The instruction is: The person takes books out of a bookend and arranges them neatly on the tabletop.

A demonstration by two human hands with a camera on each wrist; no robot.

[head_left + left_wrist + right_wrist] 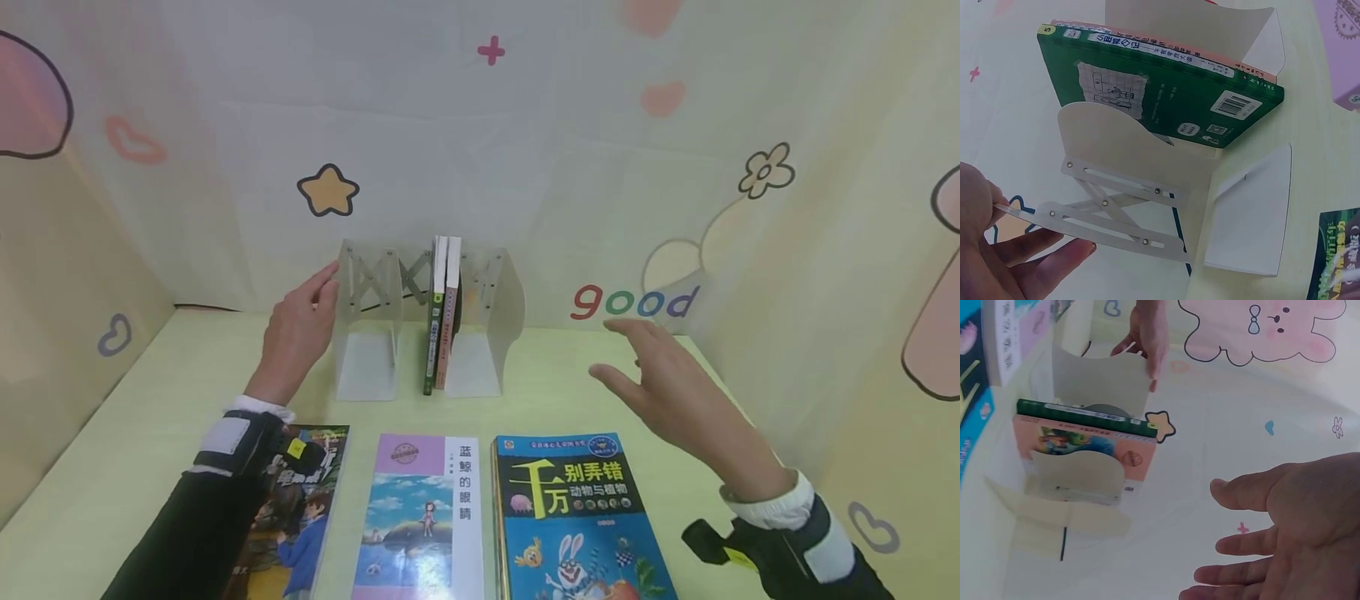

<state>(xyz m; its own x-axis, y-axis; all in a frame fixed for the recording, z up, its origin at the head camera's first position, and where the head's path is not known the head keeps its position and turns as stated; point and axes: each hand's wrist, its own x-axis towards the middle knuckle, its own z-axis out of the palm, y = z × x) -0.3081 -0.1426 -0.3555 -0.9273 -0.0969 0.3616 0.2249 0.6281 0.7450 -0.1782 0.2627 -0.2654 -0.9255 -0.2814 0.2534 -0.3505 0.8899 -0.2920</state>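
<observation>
Expandable bookend rack (420,333), far centre of the table, its long axis running left–right. My left hand (300,329) pinches its left end plate (352,287); my right hand (675,387), fingers spread and empty, hovers well right of the right end plate (506,300).

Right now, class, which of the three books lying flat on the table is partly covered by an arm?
The leftmost book, with the dark illustrated cover. The left forearm crosses it; the lilac-topped middle book and blue rabbit book lie uncovered.
</observation>
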